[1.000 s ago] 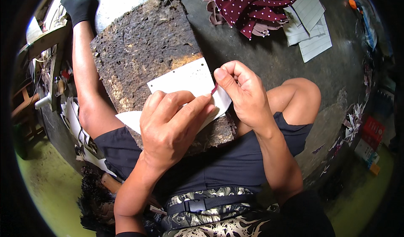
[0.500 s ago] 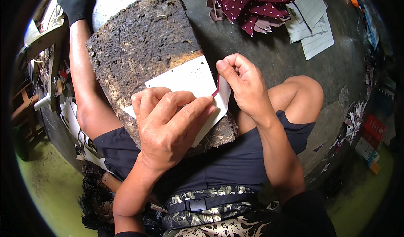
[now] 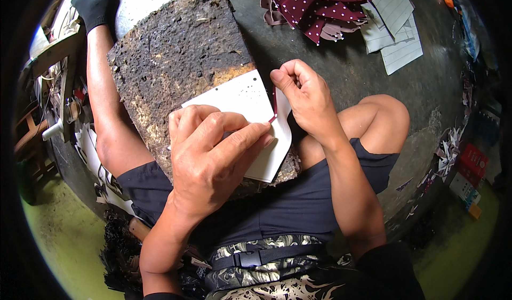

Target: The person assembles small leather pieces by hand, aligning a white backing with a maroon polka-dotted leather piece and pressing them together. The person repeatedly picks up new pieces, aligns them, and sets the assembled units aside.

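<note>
A white sheet (image 3: 234, 93) with a few dark holes and specks lies across a rough, dark slab (image 3: 170, 44) on my lap. Along its right side a piece with a white face is bent up, and a narrow dark red edge (image 3: 274, 107) shows there. My left hand (image 3: 202, 153) presses on the sheet, its index finger and thumb closed at the lower end of that red edge. Farther up, the thumb and bent fingers of my right hand (image 3: 308, 97) pinch the top of the red-edged piece. My fingers hide part of both pieces.
Dark red, white-dotted cut pieces (image 3: 320, 4) are heaped on the floor beyond the slab, with lined papers (image 3: 397, 39) beside them. A wooden frame (image 3: 56, 49) stands at the far left. Scraps (image 3: 450, 151) and a red packet (image 3: 473, 164) lie at the right.
My right hand has moved slightly up and left with the red-edged piece. The piece's lower white part now spreads out more below my left fingers. My left hand stays nearly in place.
</note>
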The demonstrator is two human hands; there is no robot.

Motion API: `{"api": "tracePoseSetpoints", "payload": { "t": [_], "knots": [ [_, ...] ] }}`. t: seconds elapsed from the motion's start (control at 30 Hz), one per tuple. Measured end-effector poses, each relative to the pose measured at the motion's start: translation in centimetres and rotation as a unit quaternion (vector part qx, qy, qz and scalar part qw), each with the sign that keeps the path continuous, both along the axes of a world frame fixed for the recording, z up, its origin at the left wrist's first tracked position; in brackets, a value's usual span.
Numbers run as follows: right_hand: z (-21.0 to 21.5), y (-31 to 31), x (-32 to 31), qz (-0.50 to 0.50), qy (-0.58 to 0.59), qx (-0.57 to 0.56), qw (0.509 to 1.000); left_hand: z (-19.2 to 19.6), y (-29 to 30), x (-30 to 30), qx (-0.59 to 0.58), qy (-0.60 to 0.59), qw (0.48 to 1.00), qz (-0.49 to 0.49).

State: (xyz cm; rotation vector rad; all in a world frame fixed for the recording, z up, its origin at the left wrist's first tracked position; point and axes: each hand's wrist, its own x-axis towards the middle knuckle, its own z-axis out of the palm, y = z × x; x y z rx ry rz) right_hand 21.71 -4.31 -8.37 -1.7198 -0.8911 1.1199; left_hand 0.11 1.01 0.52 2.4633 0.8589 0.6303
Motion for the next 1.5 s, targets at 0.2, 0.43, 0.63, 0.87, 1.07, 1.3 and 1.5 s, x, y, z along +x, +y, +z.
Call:
{"api": "tracePoseSetpoints", "payload": {
  "t": [0.2,0.43,0.63,0.87,1.07,1.3,1.5],
  "knots": [
    [-0.2,0.4,0.1,0.015,-0.028,0.008,0.999,0.1,0.0,0.0,-0.003,-0.002,1.000,-0.003],
    [-1.1,0.8,0.1,0.033,-0.105,0.040,0.993,0.0,0.2,0.0,0.010,-0.008,1.000,-0.008],
    [-1.2,0.8,0.6,-0.051,0.047,-0.044,0.997,0.0,0.3,0.2,0.023,-0.009,1.000,-0.012],
    [5.3,-3.0,-2.0,-0.246,0.445,0.044,0.860,-0.2,-1.0,0.9,0.010,-0.034,0.999,0.030],
    [6.4,-2.8,-4.5,-0.181,0.244,0.110,0.946,-0.3,-0.9,0.5,0.007,-0.023,0.999,0.021],
    [6.1,-2.3,-2.7,-0.146,0.258,0.097,0.950,-0.1,-0.2,-0.1,-0.003,-0.015,1.000,-0.012],
    [5.0,-2.0,-2.3,-0.137,0.264,0.102,0.949,-0.1,-0.1,-0.3,-0.013,-0.019,1.000,-0.013]
  ]
}}
